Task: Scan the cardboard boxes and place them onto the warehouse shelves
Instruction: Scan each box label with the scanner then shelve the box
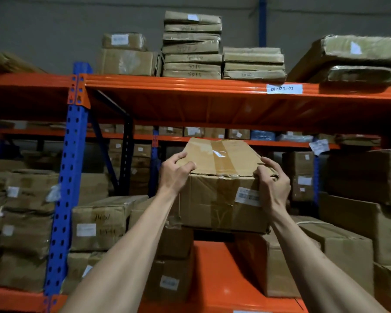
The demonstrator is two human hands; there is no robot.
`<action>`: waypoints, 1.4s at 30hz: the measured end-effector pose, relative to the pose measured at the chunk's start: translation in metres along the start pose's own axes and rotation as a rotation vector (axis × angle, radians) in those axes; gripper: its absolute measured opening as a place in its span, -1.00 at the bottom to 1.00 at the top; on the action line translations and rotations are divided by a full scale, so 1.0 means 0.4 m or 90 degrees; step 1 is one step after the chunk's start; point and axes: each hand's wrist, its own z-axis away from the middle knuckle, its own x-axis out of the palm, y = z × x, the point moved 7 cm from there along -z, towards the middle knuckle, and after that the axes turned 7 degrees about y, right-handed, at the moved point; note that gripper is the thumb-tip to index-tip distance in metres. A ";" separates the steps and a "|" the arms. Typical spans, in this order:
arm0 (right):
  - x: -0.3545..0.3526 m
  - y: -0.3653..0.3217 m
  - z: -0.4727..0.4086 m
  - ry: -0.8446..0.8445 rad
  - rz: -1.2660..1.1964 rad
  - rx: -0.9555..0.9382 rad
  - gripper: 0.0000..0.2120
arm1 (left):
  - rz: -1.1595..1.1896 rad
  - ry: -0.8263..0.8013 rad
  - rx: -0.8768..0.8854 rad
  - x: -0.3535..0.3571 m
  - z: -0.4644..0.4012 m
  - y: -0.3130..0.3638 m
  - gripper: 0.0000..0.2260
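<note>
Fingers of both hands, left (175, 175) and right (273, 186), clasp cardboard box (217, 195) top corners

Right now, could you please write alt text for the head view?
Two bare hands, left hand and right hand, grip the top corners of a taped brown cardboard box on stacked boxes, inside an orange-and-blue warehouse rack.
</note>
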 end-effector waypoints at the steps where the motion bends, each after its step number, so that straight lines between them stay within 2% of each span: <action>1: 0.032 0.005 -0.008 -0.004 -0.008 -0.008 -0.52 | 0.004 0.006 0.006 -0.012 -0.023 -0.009 -0.41; 6: 0.207 0.064 -0.004 -0.037 -0.042 -0.020 -0.54 | 0.007 0.011 0.060 -0.098 -0.116 -0.084 -0.46; 12: 0.413 0.147 0.040 -0.087 -0.097 -0.050 -0.73 | 0.027 -0.032 0.180 -0.192 -0.239 -0.196 -0.49; 18: 0.657 0.200 0.070 -0.194 -0.055 -0.152 -0.62 | 0.071 -0.039 0.165 -0.286 -0.401 -0.353 -0.66; 21: 0.740 0.290 0.080 -0.227 -0.022 -0.169 -0.60 | 0.042 -0.066 0.145 -0.291 -0.477 -0.465 -0.74; 25: 0.794 0.423 0.080 -0.209 0.052 -0.118 -0.62 | -0.004 -0.086 0.127 -0.272 -0.518 -0.607 -0.79; 30: 0.820 0.468 0.060 -0.187 0.103 -0.182 -0.65 | 0.000 -0.063 0.164 -0.235 -0.577 -0.677 -0.81; 35: 0.812 0.515 0.057 -0.173 0.250 -0.211 -0.62 | -0.073 -0.070 0.190 -0.196 -0.542 -0.700 -0.67; 39: 0.793 0.511 0.100 -0.120 0.432 -0.430 -0.47 | -0.149 -0.056 0.241 -0.198 -0.489 -0.706 -0.41; 42: 0.785 0.536 0.135 -0.149 0.484 -0.477 -0.38 | -0.155 -0.052 0.198 -0.198 -0.462 -0.717 -0.37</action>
